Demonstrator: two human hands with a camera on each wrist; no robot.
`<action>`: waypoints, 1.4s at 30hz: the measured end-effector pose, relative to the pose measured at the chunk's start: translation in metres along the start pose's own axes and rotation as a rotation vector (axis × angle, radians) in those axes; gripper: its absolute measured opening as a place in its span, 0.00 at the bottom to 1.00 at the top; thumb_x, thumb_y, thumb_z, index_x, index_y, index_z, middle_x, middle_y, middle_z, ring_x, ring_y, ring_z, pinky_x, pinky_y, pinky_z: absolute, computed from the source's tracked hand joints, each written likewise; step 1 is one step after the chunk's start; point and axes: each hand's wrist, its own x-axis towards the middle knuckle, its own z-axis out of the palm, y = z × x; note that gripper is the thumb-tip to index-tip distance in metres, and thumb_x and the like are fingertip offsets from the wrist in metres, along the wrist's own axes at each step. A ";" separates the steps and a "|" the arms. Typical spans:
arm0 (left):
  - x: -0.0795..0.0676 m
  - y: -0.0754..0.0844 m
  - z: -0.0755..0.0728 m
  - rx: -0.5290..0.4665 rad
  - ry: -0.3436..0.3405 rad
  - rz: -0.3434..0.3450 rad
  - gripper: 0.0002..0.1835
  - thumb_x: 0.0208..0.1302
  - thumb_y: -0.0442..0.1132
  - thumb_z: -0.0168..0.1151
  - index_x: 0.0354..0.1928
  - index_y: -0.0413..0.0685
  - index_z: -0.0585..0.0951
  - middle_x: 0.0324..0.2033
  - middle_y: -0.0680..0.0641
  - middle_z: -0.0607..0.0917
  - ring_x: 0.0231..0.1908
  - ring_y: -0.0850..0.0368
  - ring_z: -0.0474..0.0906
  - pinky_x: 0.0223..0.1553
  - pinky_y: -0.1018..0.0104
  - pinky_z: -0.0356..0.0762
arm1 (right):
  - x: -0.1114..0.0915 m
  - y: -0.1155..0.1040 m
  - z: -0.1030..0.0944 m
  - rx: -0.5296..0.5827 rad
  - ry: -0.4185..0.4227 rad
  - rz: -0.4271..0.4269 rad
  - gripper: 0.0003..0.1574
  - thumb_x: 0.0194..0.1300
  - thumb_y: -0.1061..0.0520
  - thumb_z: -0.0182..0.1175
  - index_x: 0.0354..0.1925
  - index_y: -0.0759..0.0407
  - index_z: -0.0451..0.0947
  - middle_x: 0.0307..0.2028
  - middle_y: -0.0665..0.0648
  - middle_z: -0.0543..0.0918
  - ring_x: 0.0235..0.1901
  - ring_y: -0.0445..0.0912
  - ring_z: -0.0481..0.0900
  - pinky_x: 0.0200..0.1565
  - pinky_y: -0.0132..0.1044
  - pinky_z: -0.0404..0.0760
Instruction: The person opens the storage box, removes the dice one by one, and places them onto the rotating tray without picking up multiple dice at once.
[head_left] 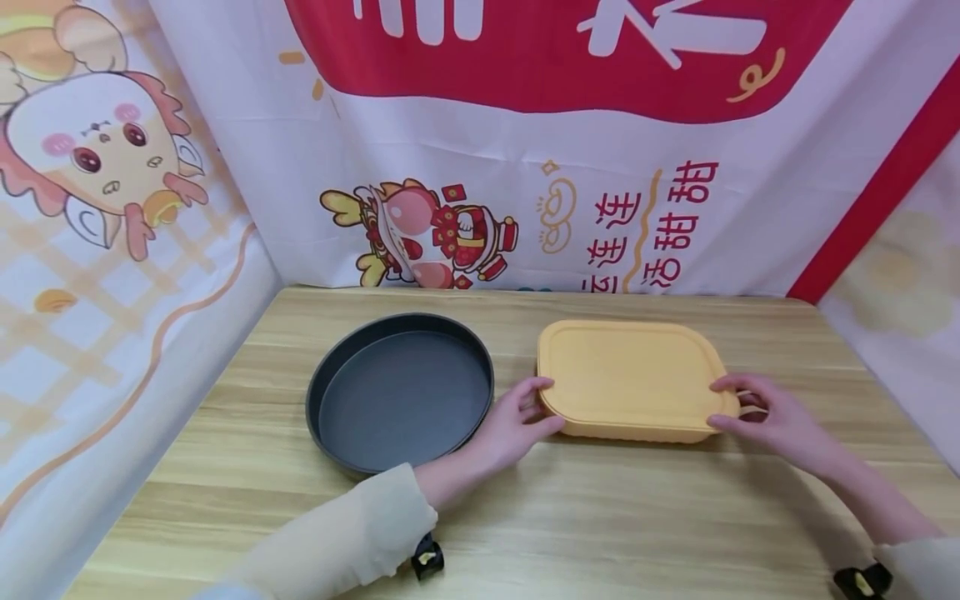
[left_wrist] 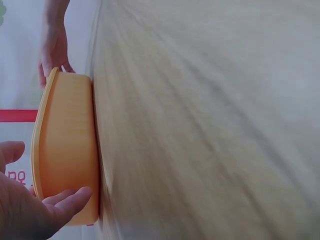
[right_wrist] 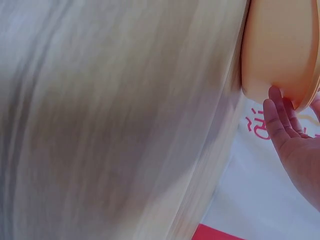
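Note:
A yellow rectangular container [head_left: 633, 375] with rounded corners and a matching lid rests on the wooden table, held at both ends. My left hand [head_left: 519, 421] grips its left end, thumb at the near corner and fingers along the end; the left wrist view shows the thumb lying against the side wall [left_wrist: 67, 125]. At the opposite end, my right hand [head_left: 768, 417] holds the lid's edge, with thumb and index finger spread apart. In the right wrist view, fingers [right_wrist: 280, 112] of that hand touch the container's lower wall.
Left of the container stands a round dark pan [head_left: 405, 400], and my left forearm passes close over its near right edge. The wooden table [head_left: 600, 525] ends at a printed white and red cloth [head_left: 525, 150] behind. Another patterned cloth [head_left: 97, 275] borders the left side.

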 end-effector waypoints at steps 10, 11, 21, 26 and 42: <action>-0.010 -0.005 -0.007 -0.013 0.021 0.003 0.29 0.64 0.34 0.65 0.66 0.43 0.68 0.66 0.36 0.69 0.63 0.44 0.69 0.58 0.56 0.71 | 0.000 -0.005 0.013 -0.006 0.039 -0.012 0.26 0.56 0.62 0.72 0.52 0.63 0.74 0.52 0.61 0.73 0.37 0.37 0.78 0.34 0.30 0.79; -0.010 -0.005 -0.007 -0.011 0.024 0.006 0.29 0.64 0.34 0.65 0.66 0.42 0.68 0.66 0.36 0.69 0.63 0.43 0.69 0.59 0.55 0.71 | 0.000 -0.006 0.014 -0.003 0.040 -0.017 0.26 0.56 0.62 0.72 0.52 0.63 0.74 0.52 0.61 0.73 0.37 0.38 0.78 0.34 0.30 0.79; -0.017 -0.003 -0.012 0.018 0.020 0.013 0.31 0.66 0.36 0.64 0.68 0.40 0.65 0.67 0.35 0.66 0.65 0.40 0.65 0.61 0.51 0.67 | 0.004 -0.013 0.021 -0.005 0.041 -0.024 0.25 0.57 0.61 0.71 0.52 0.62 0.74 0.52 0.61 0.73 0.37 0.39 0.77 0.35 0.31 0.78; -0.018 -0.002 -0.013 0.014 0.020 0.004 0.31 0.66 0.36 0.64 0.68 0.41 0.64 0.67 0.36 0.66 0.65 0.41 0.64 0.63 0.51 0.65 | 0.003 -0.014 0.019 -0.026 0.033 -0.011 0.26 0.59 0.59 0.70 0.54 0.61 0.74 0.52 0.61 0.74 0.38 0.38 0.76 0.35 0.31 0.78; -0.013 -0.009 -0.011 -0.005 0.058 0.041 0.43 0.61 0.33 0.68 0.73 0.42 0.54 0.72 0.40 0.58 0.70 0.46 0.54 0.68 0.50 0.52 | 0.005 -0.035 0.019 -0.254 0.125 -0.298 0.29 0.52 0.60 0.74 0.54 0.56 0.79 0.57 0.62 0.74 0.55 0.58 0.72 0.60 0.29 0.64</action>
